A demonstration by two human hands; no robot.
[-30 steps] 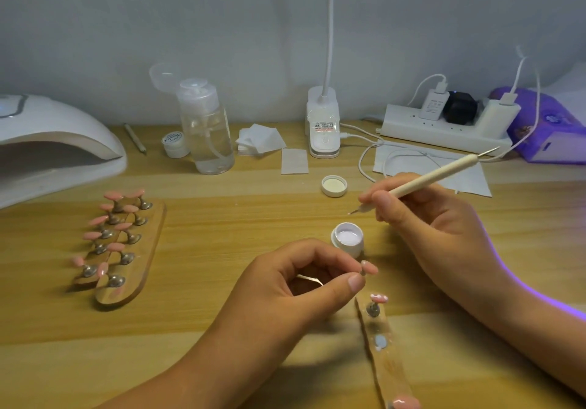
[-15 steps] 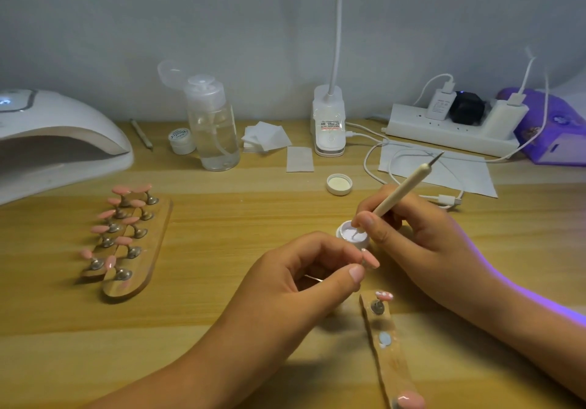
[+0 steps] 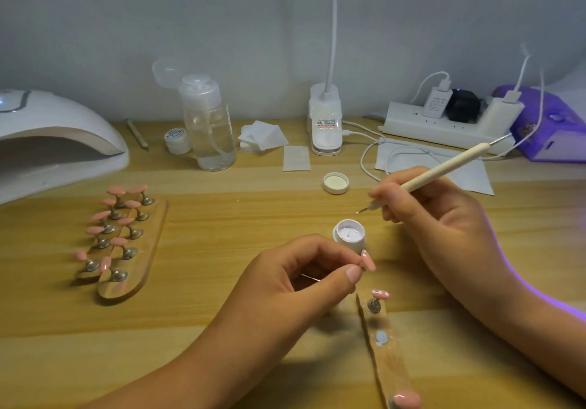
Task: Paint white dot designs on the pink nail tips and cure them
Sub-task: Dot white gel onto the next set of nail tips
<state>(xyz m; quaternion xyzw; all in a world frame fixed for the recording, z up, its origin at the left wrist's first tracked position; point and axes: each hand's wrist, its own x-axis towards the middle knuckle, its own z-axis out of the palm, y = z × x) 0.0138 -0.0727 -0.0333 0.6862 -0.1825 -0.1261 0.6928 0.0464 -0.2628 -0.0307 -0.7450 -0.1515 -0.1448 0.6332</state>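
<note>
The pink nail tip (image 3: 368, 261) is where we look first. The left hand (image 3: 295, 281) pinches it between thumb and forefinger, lifted off the wooden table (image 3: 222, 329), just in front of the open pot of white gel (image 3: 348, 238). We cannot tell whether the fingers grip the tip itself or a stand beneath it.

The right hand (image 3: 437, 218) holds a dotting pen (image 3: 444, 170) like a pencil, fingers curled round its lower shaft. We see its metal point hanging just above and right of the pot, apart from it, with a small white bead on the end. The pot's lid (image 3: 336, 182) lies upturned farther back.

Near us a wooden holder strip (image 3: 391, 364) carries a second pink tip (image 3: 380, 294) at its far end and a third pink tip (image 3: 407, 399) at its near end. At the left we find two more wooden strips (image 3: 152, 250) side by side, lined with pink tips on metal stands (image 3: 118, 190). Behind them sits a white curing lamp (image 3: 57, 136). Along the wall stand a clear pump bottle (image 3: 209, 129), a small white jar (image 3: 177, 140), square wipes (image 3: 261, 136) and a power strip (image 3: 444, 129).
</note>
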